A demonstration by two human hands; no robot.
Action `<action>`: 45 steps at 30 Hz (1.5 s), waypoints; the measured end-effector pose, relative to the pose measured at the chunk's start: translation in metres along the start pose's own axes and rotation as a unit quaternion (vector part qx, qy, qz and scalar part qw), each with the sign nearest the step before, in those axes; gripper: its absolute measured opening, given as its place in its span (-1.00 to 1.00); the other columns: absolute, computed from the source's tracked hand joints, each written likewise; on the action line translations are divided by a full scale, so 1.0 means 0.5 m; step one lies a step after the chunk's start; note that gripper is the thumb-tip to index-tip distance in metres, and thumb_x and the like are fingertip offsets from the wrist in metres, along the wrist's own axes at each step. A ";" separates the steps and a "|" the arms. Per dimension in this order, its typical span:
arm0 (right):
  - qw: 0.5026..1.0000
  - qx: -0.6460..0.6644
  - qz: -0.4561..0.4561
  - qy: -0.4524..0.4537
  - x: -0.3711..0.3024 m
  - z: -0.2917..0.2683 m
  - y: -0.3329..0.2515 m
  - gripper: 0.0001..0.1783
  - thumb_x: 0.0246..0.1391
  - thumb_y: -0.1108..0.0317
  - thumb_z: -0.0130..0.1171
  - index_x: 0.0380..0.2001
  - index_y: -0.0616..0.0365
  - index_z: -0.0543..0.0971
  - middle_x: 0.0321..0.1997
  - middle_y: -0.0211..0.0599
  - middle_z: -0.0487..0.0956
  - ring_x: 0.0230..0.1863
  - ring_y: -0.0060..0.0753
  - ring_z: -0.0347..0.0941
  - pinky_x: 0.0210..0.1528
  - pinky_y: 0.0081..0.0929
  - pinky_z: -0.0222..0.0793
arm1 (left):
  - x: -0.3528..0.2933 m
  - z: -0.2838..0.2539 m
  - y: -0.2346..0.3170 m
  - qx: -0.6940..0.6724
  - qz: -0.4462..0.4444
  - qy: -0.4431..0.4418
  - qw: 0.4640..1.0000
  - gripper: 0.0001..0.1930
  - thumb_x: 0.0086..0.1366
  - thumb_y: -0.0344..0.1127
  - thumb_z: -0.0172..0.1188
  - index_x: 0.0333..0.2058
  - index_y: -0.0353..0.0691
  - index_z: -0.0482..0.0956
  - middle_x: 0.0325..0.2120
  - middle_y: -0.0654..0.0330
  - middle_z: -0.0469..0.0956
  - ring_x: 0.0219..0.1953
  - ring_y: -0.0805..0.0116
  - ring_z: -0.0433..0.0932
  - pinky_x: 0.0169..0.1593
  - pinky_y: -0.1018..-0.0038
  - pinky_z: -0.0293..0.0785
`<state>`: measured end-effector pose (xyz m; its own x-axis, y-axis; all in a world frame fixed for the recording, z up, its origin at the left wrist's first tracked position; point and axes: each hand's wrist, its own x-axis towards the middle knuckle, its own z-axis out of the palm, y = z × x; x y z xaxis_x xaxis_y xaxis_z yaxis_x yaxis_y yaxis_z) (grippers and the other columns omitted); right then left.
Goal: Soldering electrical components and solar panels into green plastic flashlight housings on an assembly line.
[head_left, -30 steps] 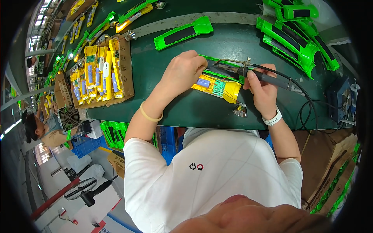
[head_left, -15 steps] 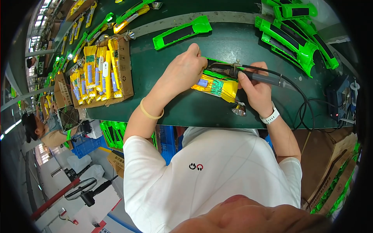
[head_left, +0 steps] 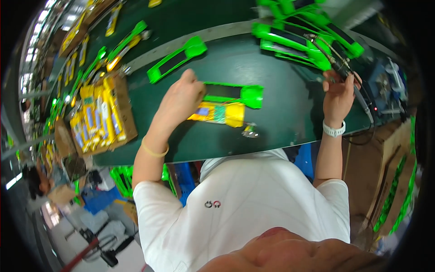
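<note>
- Well left of the middle casing [head_left: 253, 96], we see a cardboard box [head_left: 129, 109] holding yellow packs [head_left: 108, 111].
- Beyond and left of the middle casing lies a loose green casing [head_left: 167, 63], as before.
- Our left hand [head_left: 181, 97] stays at the middle casing's left end, fingers curled; we cannot tell whether they grip anything.
- Just on our side of the middle casing, a yellow pack [head_left: 234, 114] lies on the table [head_left: 199, 145], a metal reflector [head_left: 250, 132] near its right end.
- Beyond and right of the middle casing are stacked green casings [head_left: 290, 53].
- Our right hand [head_left: 340, 97] has swung well right of the middle casing, fingers closed around a soldering iron [head_left: 340, 64]; half a second ago, the iron was over that casing, whose right end now shows.
</note>
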<state>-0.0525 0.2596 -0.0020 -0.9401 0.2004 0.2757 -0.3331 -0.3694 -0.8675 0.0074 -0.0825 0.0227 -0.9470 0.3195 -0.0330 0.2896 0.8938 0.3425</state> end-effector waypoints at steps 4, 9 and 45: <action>0.995 -0.093 -0.033 0.018 0.045 -0.050 -0.021 -0.69 0.22 0.16 -0.18 -0.07 0.08 0.17 -0.04 -0.10 0.38 -0.07 -0.13 0.44 -0.42 -0.39 0.49 | -0.004 -0.006 0.008 -0.007 -0.008 0.000 1.000 -0.98 -0.06 -0.52 0.12 -0.57 -0.31 0.51 -0.48 0.07 0.34 -0.43 0.15 0.42 -0.32 0.37 0.41; 0.985 -0.160 -0.037 -0.043 0.081 -0.042 0.004 -0.65 0.20 0.21 -0.14 -0.05 0.17 0.19 0.01 -0.14 0.36 -0.03 -0.23 0.41 -0.31 -0.34 0.54 | -0.001 -0.010 0.017 -0.002 -0.028 -0.014 1.000 -0.98 -0.06 -0.52 0.12 -0.57 -0.31 0.52 -0.49 0.07 0.34 -0.43 0.16 0.43 -0.31 0.38 0.41; 0.907 -0.387 -0.130 0.101 0.017 -0.044 -0.134 -0.66 0.18 0.16 -0.09 -0.14 0.20 0.26 -0.51 -0.27 0.49 -0.61 -0.55 0.42 -0.69 -0.72 0.18 | -0.023 -0.028 -0.042 -0.166 0.109 0.153 0.968 -0.60 -0.16 -0.44 0.30 -0.36 -0.20 0.26 -0.37 0.07 0.37 -0.27 0.08 0.41 -0.18 0.38 0.37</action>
<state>-0.0368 0.3061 0.0491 -0.7790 0.3803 0.4985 -0.3180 0.4455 -0.8369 0.0105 -0.1092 0.0290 -0.8798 0.3364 0.3358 0.4750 0.6484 0.5950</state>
